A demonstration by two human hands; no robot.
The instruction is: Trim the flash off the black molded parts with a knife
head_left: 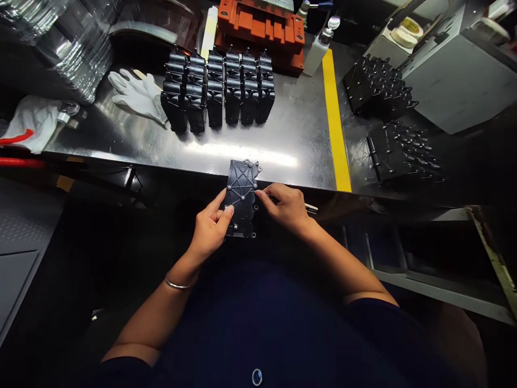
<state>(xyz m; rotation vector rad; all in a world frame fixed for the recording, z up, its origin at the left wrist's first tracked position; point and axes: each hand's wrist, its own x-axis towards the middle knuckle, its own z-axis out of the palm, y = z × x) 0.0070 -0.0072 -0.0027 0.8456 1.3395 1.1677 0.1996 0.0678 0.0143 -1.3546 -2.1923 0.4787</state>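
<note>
My left hand [210,225] is closed on a flat black moulded plastic part [242,180], thumb on its face and fingers behind it. The part has raised crossing ribs, small round bosses and a scalloped right edge; its top overlaps the bench's front edge in view. Against that right edge, the thumb and fingertips of my right hand [285,205] are pinched together. A slim tool [311,208] with a pale end sticks out behind this hand; its front end is hidden by the fingers.
Several black moulded parts [216,89] stand in a row on the metal bench [291,118]. More dark parts [404,151] sit right of the yellow strip [337,124]. Behind are an orange fixture [260,29] and a bottle [319,51]; white gloves [137,94] lie left.
</note>
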